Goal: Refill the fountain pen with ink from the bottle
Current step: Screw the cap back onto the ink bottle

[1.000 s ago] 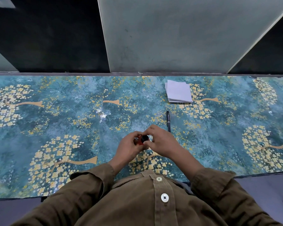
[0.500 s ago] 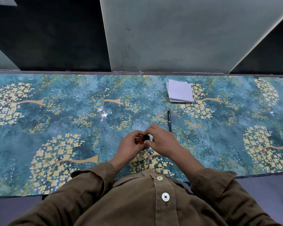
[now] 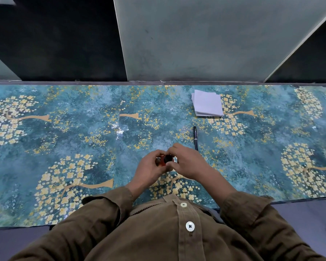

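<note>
A small ink bottle [image 3: 162, 160] with a red body and a black cap [image 3: 168, 158] sits between both hands, near the table's front middle. My left hand [image 3: 149, 169] wraps the red body from the left. The fingertips of my right hand [image 3: 186, 162] pinch the black cap from the right. Most of the bottle is hidden by the fingers. A slim black fountain pen [image 3: 195, 137] lies on the table just beyond my right hand, pointing away from me, untouched.
The table carries a teal cloth [image 3: 83, 132] printed with yellow flowering trees. A stack of white paper squares [image 3: 207, 103] lies at the back right. A grey wall panel [image 3: 205, 38] rises behind the table's far edge.
Both hands stay on the ink bottle in the same spot; the fingers on the cap have shifted slightly. The pen and paper have not moved.
</note>
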Demonstrator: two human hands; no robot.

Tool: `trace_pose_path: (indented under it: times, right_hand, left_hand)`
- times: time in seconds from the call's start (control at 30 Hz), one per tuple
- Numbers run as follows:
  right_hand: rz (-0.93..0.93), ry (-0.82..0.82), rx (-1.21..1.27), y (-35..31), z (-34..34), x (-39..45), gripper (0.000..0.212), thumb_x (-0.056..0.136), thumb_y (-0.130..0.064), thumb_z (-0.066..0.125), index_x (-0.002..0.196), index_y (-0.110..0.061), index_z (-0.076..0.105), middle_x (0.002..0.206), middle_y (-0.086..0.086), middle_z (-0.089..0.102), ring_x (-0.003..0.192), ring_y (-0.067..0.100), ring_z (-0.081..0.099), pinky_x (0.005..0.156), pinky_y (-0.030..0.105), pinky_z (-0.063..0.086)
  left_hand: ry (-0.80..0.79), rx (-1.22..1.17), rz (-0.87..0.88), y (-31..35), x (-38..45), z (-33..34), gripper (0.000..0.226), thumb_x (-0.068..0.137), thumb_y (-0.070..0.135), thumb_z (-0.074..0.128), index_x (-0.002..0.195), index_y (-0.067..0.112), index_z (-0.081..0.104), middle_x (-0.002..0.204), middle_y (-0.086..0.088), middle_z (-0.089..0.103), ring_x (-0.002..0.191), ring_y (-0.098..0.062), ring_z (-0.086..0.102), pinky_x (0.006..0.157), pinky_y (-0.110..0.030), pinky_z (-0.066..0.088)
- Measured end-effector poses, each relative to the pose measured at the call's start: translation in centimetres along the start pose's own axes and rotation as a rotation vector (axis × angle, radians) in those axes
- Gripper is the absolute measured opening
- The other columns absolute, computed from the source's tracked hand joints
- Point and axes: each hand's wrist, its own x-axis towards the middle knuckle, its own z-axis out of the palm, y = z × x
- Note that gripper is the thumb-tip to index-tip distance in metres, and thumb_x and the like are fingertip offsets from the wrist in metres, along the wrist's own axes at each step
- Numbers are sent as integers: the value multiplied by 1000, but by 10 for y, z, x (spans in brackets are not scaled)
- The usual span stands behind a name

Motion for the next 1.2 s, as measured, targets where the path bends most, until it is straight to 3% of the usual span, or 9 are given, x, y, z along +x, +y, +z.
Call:
trace_pose_path:
  times: [0.2,0.4,0.57,0.83,1.0,1.2]
  right_hand:
    - [23,70,-5,-1,3,0,30,92,-49,61,102,-22,50,96,0,66,86,26,62,65,31,34]
    - [39,115,15,0,11,0,36,91,-51,61,108,-20,52,95,1,67,83,26,62,65,33,41]
    - [-65,65,48,8,10,2,33,92,-44,64,116,-22,58,105,-2,65,93,23,63,73,32,44]
    - [-20,139,68,5,22,-1,30,94,-43,59,108,-18,51,100,1,62,84,27,60,71,38,48]
    - [-11,267,90,2,36,-7,30,93,-42,61,105,-15,55,95,1,61,79,26,60,62,39,48]
    - [-1,302,157,3,40,-7,30,91,-40,64,107,-15,58,93,0,60,76,25,60,60,39,50]
  left_hand:
    - [14,45,19,-3,2,2,37,74,30,77,110,37,66,100,12,71,87,-4,68,75,-32,60]
    - [13,105,35,-5,3,2,37,79,27,71,114,37,65,104,12,70,90,-8,66,80,-36,58]
    - [-11,165,75,-6,4,3,41,77,36,64,118,34,64,109,7,69,96,-15,63,86,-44,55]
    - [2,243,126,-11,5,5,41,80,28,59,121,31,61,109,6,68,97,-16,59,86,-42,52]
    - [19,274,147,-14,4,7,43,81,24,60,123,33,58,113,7,67,100,-17,57,85,-38,50]
    - [17,276,135,-14,5,7,43,83,25,61,125,31,58,114,7,67,101,-15,55,84,-33,48]
